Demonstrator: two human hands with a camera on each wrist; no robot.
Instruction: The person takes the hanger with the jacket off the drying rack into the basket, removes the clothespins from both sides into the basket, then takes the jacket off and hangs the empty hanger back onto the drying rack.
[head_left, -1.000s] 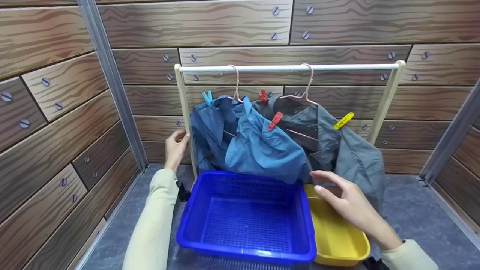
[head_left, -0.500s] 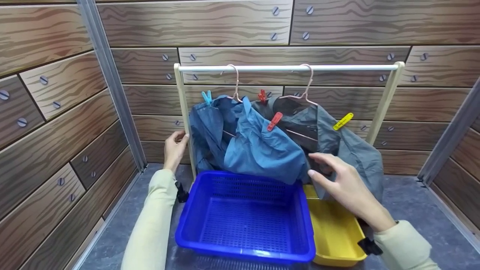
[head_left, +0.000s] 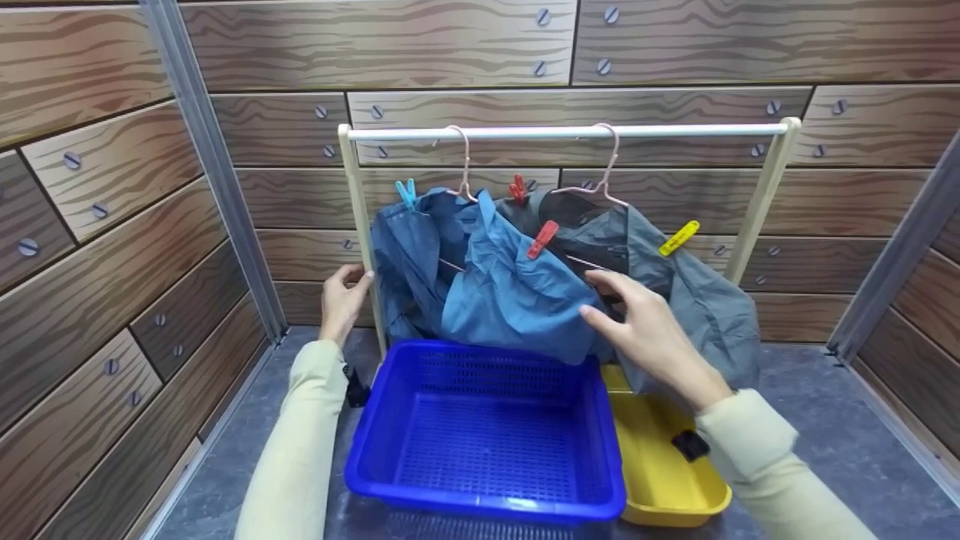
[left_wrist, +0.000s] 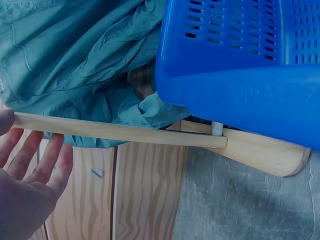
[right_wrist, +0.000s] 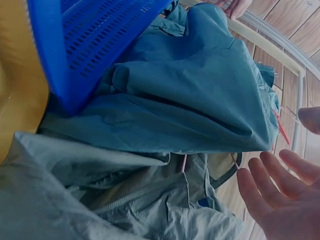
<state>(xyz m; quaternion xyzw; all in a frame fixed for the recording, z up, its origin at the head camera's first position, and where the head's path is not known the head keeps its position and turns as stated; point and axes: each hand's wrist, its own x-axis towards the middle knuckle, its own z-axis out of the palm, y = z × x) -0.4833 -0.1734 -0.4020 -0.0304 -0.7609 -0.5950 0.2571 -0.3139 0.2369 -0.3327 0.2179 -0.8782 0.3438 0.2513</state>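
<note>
1. at the far left, the left hand (head_left: 345, 300) pinches the left post of a wooden rack (head_left: 361, 240), thumb on one side and fingertips on the other.
2. beside that post, a blue garment (head_left: 510, 300) hangs from a pink hanger (head_left: 466, 161) hooked over the rack's white rail (head_left: 540, 133). a light blue peg (head_left: 406, 195) clips its left shoulder, a red peg (head_left: 542, 240) its right.
3. in front of it stands a blue basket (head_left: 487, 450) with slotted sides, set on the grey worktop (head_left: 247, 442); the garment's lower edge hangs against the back rim.
4. next along, a grey garment (head_left: 709, 315) hangs from a second hanger (head_left: 609, 169), with another red peg (head_left: 517, 190) at its left shoulder and a yellow peg (head_left: 679, 238) at its right.
5. the right hand (head_left: 649, 337) is held up in front of the grey garment, near the blue one's right edge, thumb and fingers apart and holding nothing; i can't tell whether it touches the cloth.
6. below that arm, a yellow tub (head_left: 664, 480) sits just beside the basket.
</note>
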